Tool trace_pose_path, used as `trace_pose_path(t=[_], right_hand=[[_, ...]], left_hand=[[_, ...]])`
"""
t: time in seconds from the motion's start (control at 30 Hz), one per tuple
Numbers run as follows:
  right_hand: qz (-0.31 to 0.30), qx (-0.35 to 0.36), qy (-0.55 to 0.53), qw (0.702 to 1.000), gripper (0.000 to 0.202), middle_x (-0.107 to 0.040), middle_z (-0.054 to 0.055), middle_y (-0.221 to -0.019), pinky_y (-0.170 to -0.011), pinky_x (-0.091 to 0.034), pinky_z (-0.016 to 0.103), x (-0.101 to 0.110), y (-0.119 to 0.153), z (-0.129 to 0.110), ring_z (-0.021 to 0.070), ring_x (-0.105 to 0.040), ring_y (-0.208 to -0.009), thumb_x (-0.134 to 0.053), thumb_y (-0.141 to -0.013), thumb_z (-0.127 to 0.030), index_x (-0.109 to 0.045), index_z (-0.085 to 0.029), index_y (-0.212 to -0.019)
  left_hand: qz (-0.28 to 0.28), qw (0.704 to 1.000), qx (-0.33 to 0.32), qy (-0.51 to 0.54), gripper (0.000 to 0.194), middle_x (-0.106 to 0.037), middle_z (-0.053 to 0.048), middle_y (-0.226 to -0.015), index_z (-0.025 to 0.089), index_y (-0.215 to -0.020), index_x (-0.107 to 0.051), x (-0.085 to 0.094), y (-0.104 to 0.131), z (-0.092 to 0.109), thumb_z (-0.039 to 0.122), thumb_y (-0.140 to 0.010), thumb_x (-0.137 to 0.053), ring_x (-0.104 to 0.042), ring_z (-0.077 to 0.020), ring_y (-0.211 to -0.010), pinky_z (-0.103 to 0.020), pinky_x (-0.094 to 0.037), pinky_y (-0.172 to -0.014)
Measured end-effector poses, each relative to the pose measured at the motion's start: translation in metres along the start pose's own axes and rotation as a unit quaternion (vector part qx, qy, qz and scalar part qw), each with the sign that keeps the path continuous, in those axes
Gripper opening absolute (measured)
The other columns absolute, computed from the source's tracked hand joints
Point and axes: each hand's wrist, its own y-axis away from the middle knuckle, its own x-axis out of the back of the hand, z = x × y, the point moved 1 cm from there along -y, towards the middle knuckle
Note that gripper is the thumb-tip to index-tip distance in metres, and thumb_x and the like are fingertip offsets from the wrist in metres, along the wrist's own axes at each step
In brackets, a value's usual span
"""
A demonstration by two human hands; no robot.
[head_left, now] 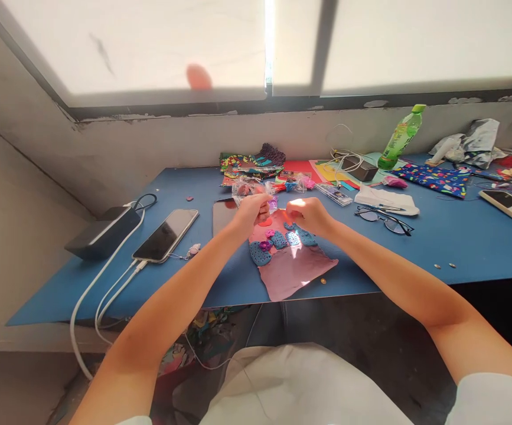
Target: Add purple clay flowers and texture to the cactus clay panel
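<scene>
A flat pink sheet that looks like modelling clay (293,271) lies at the table's front edge. Across its middle sit several blue pieces dotted with small holes (260,254) and small magenta flower-like shapes (265,245). An orange-red patch (265,223) shows near its upper left. Over the sheet's far left corner is my left hand (254,209), its fingers curled closed. My right hand (307,215) hovers by the far right corner, fingers pinched together above a small blue curved piece (288,226). Whatever is between the fingers of either hand is too small or hidden to make out.
On the blue table (419,254), a phone (167,236) with cables and a dark box (105,230) stand left. Clear packets (249,188) lie behind my hands. Glasses (384,221), a white cloth (388,199), a green bottle (401,139) and another phone (510,208) are right.
</scene>
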Motion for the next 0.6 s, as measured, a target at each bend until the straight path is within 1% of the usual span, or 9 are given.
trace_pose_path(t=[0.17,0.23,0.3,0.37,0.43,0.47,0.53,0.6], right_hand=[[-0.027,0.013,0.013,0.999,0.019,-0.051,-0.002,-0.049,-0.05,-0.022,0.023,-0.002,0.001,-0.005,0.0086,-0.038,-0.046,-0.042,-0.063,-0.007,-0.049,-0.018,-0.05],[-0.033,0.019,0.019,0.999,0.019,-0.045,-0.003,-0.044,-0.049,-0.019,0.024,-0.005,0.002,-0.007,0.0084,-0.031,-0.044,-0.042,-0.063,-0.008,-0.047,-0.018,-0.047],[-0.039,0.027,0.022,0.999,0.019,-0.038,-0.004,-0.041,-0.048,-0.017,0.024,-0.007,0.003,-0.009,0.0083,-0.026,-0.043,-0.043,-0.062,-0.009,-0.044,-0.018,-0.045],[-0.04,0.034,0.022,0.998,0.018,-0.035,-0.004,-0.041,-0.047,-0.018,0.024,-0.009,0.004,-0.011,0.0083,-0.024,-0.043,-0.043,-0.061,-0.009,-0.044,-0.019,-0.045],[-0.031,0.037,0.021,0.999,0.018,-0.038,-0.004,-0.043,-0.047,-0.021,0.023,-0.007,0.004,-0.013,0.0085,-0.027,-0.044,-0.043,-0.062,-0.009,-0.046,-0.019,-0.048],[-0.022,0.036,0.021,0.999,0.018,-0.043,-0.004,-0.045,-0.048,-0.023,0.022,-0.006,0.003,-0.013,0.0088,-0.03,-0.045,-0.042,-0.064,-0.008,-0.05,-0.019,-0.052],[0.001,0.03,0.02,0.999,0.021,-0.055,-0.001,-0.058,-0.05,-0.028,0.021,-0.001,0.002,-0.013,0.0093,-0.037,-0.049,-0.04,-0.07,-0.009,-0.059,-0.019,-0.069],[0.023,0.02,0.018,0.999,0.027,-0.064,0.003,-0.076,-0.053,-0.034,0.022,0.003,0.0,-0.013,0.0097,-0.043,-0.052,-0.038,-0.079,-0.012,-0.062,-0.018,-0.089]], left_hand=[[-0.015,0.999,0.033,0.031,0.041,-0.028,0.008,-0.04,0.02,-0.051,-0.027,0.001,0.002,0.004,0.009,-0.083,-0.05,-0.026,-0.0024,-0.031,-0.013,-0.021,-0.031],[-0.021,0.998,0.048,0.043,0.041,-0.027,0.008,-0.039,0.02,-0.05,-0.027,0.002,0.002,0.006,0.011,-0.084,-0.048,-0.026,-0.0029,-0.031,-0.014,-0.022,-0.031],[-0.025,0.997,0.059,0.052,0.042,-0.026,0.008,-0.038,0.02,-0.05,-0.026,0.001,0.003,0.007,0.012,-0.085,-0.047,-0.026,-0.0032,-0.03,-0.014,-0.021,-0.03],[-0.028,0.996,0.064,0.059,0.043,-0.026,0.008,-0.038,0.02,-0.05,-0.025,0.0,0.004,0.008,0.012,-0.086,-0.046,-0.025,-0.0031,-0.03,-0.014,-0.021,-0.03],[-0.033,0.995,0.067,0.065,0.043,-0.027,0.007,-0.038,0.02,-0.05,-0.026,0.0,0.005,0.009,0.012,-0.087,-0.045,-0.026,-0.0031,-0.03,-0.014,-0.021,-0.03],[-0.035,0.995,0.069,0.067,0.043,-0.027,0.007,-0.038,0.02,-0.05,-0.026,0.0,0.006,0.009,0.012,-0.087,-0.045,-0.026,-0.0032,-0.03,-0.014,-0.021,-0.03],[-0.037,0.994,0.073,0.072,0.042,-0.027,0.007,-0.038,0.02,-0.05,-0.025,0.0,0.006,0.009,0.012,-0.086,-0.047,-0.026,-0.0035,-0.03,-0.015,-0.021,-0.03],[-0.038,0.993,0.076,0.077,0.042,-0.026,0.008,-0.038,0.021,-0.051,-0.025,0.001,0.005,0.01,0.012,-0.084,-0.048,-0.026,-0.0038,-0.03,-0.015,-0.021,-0.03]])
